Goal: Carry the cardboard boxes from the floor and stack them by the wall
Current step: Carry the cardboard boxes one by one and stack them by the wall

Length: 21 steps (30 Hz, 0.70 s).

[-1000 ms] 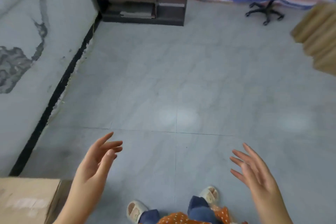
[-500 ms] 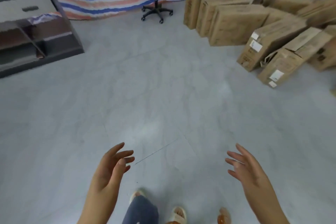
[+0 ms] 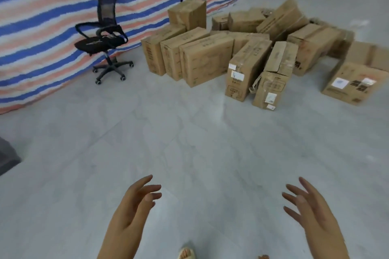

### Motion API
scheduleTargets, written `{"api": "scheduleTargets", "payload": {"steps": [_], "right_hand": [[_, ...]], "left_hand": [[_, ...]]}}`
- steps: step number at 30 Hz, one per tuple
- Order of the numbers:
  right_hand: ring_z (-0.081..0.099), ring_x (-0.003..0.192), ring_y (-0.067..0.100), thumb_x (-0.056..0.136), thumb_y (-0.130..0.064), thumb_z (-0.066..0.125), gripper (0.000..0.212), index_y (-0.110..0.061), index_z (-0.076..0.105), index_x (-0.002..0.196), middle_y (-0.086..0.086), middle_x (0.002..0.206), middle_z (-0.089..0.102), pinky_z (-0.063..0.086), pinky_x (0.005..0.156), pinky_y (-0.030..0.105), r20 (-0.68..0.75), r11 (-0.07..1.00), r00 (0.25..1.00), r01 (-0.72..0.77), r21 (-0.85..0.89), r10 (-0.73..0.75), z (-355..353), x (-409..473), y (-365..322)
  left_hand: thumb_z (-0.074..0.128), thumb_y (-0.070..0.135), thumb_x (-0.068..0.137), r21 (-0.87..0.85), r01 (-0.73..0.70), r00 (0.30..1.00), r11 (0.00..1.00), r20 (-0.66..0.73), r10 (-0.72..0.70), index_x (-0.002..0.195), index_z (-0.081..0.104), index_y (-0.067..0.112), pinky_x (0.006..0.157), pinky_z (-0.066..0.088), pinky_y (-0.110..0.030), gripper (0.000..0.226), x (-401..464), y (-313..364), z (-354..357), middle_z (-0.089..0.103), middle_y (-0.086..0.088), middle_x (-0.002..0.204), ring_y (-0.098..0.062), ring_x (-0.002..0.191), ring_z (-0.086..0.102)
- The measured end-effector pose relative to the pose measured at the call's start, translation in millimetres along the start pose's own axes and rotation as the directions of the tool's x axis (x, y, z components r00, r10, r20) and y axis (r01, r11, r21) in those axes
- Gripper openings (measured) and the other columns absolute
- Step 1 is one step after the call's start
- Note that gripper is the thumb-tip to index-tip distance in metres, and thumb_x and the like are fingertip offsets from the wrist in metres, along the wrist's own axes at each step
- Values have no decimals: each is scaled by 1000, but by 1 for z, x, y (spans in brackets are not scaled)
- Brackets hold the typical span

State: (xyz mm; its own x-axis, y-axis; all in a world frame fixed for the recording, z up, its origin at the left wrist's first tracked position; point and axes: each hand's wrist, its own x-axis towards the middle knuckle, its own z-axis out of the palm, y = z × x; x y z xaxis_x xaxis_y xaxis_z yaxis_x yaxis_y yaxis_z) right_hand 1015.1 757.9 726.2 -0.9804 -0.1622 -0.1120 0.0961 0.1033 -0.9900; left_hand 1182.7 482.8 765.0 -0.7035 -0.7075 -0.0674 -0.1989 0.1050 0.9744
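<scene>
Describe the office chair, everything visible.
The office chair is black, with a tall mesh back, looped armrests, a padded seat bearing a faint pale mark, a single centre post and a five-spoke base on pale-rimmed castors. It stands upright on the grey floor, turned partly away, in front of the striped tarp; whether the two touch cannot be told. It stands apart from the cardboard boxes to its right. Nothing rests on it.

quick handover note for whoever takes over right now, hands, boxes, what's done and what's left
Left hand: open, holds nothing.
Right hand: open, holds nothing.
Cardboard boxes: a jumbled pile on the floor ahead, beside the striped tarp; an office chair stands left of them.
Done: no box is in hand, and no stack shows in this view.
Left: walk to the pile, lift a box and carry it to the wall; repeat for the rest.
</scene>
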Motion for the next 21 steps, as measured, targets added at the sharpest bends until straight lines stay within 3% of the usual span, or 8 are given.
{"api": "scheduleTargets", "payload": {"steps": [4, 6, 10, 15, 21], "right_hand": [[68, 92, 6, 96, -4, 42, 37, -23, 51, 126, 4, 116, 64, 57, 74, 22, -124, 998, 991, -47, 40, 51, 19, 40, -7], [68, 91, 7, 96, -4, 42, 36, -24, 52, 125, 4, 115, 64, 57, 74, 22, -203, 996, 976, -67, 53, 77, 19, 60, -6], [69, 88, 5, 97, -5, 41, 35, -23, 50, 126, 5, 114, 64, 57, 71, 22, -308, 991, 942, -117, 72, 133, 11, 114, 1], [69, 83, 2, 98, -4, 40, 37, -20, 48, 130, 5, 111, 65, 57, 67, 19, -304, 986, 938, -147, 78, 164, -11, 212, -2], [68, 91, 8, 97, -5, 40, 38, -22, 47, 130, 2, 112, 65, 57, 71, 21, -307, 992, 944, -121, 26, 123, -49, 357, -35]], "left_hand": [[46, 12, 94, 30, -17, 987, 999, 160, 12, 117, 58, 29, 90, 48, -39, 31, 100, 19, 18, 70, 7, 107, -11, 97, 67], [46, 21, 92, 28, -38, 977, 999, 209, 32, 118, 58, 30, 88, 47, -37, 30, 137, 26, 40, 69, 7, 108, -11, 99, 67], [41, 11, 96, 15, -41, 954, 999, 298, 35, 119, 58, 29, 83, 55, -28, 33, 204, 29, 98, 69, 8, 108, -12, 100, 67], [42, 33, 85, -70, -2, 964, 998, 265, 20, 116, 60, 24, 79, 57, -26, 37, 270, 45, 178, 71, 4, 104, -14, 95, 69], [39, 18, 93, -82, 10, 949, 997, 316, 17, 113, 61, 19, 76, 56, -21, 30, 364, 72, 293, 72, 1, 101, -14, 91, 69]]}}
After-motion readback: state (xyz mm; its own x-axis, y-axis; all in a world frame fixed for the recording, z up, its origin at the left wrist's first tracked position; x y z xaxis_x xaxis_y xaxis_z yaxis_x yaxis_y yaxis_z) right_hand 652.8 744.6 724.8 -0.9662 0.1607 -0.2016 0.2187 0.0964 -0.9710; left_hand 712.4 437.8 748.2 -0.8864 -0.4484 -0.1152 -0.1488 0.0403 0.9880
